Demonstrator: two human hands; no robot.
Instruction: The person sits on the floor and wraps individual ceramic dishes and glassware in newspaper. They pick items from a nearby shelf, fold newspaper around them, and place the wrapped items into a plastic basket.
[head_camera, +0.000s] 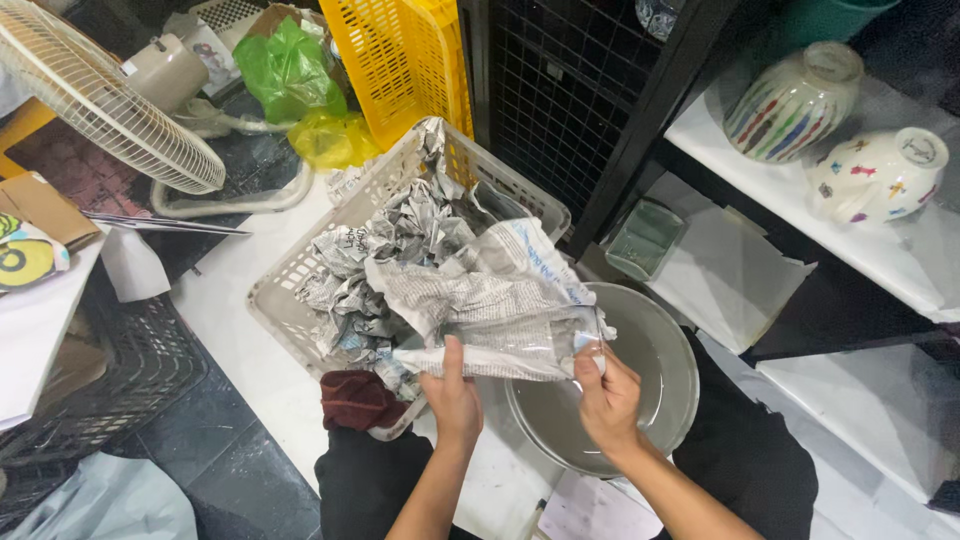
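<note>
- Fan (95, 95): a cream wire-guarded head stood at the far left, tilted over the floor.
- Basket (290, 275): a pale slatted plastic basket, packed with crumpled newspaper, sat on the white floor sheet (230, 330), its long axis running from the near left to the far right; a dark red cloth (355, 400) lay against its near corner.
- Left hand (452, 395): pinched the near left edge of the newspaper sheet (480, 310), thumb on top.
- Newspaper sheet: held spread between both hands, long axis running left to right, draped from the basket's near rim over the far left rim of the bowl.
- Right hand (605, 395): fingers pressed together, gripping the sheet's near right corner.
- Bowl (660, 370): a grey round bowl lay upright beneath the right hand, just beside the basket.
- Shelf (900, 260): two painted ceramic bowls (795, 100) rested upside down at the far right.
</note>
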